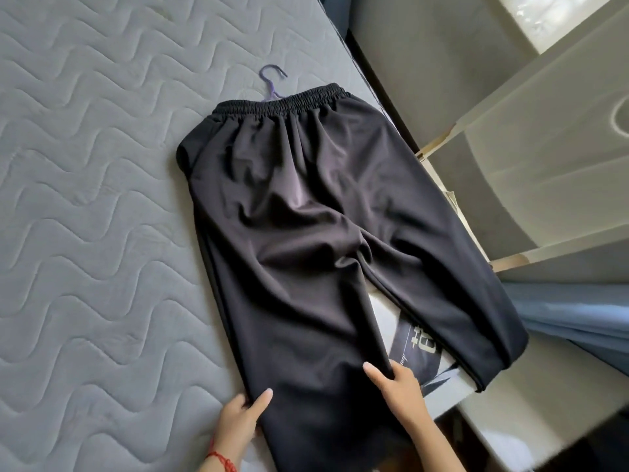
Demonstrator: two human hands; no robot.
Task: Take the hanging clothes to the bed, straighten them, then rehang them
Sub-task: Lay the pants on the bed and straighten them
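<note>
Gripping one leg of the black trousers (306, 233) with both hands: my left hand (238, 420) pinches its outer edge, my right hand (398, 383) pinches its inner edge, thumbs on top. Trousers lie flat on the mattress (85, 199) along its right edge, waistband far from me, other leg hanging off that edge. Purple hanger (272, 80) hook sticks out past the waistband.

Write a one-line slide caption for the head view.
Both hands grip one leg of black trousers on mattress.
</note>
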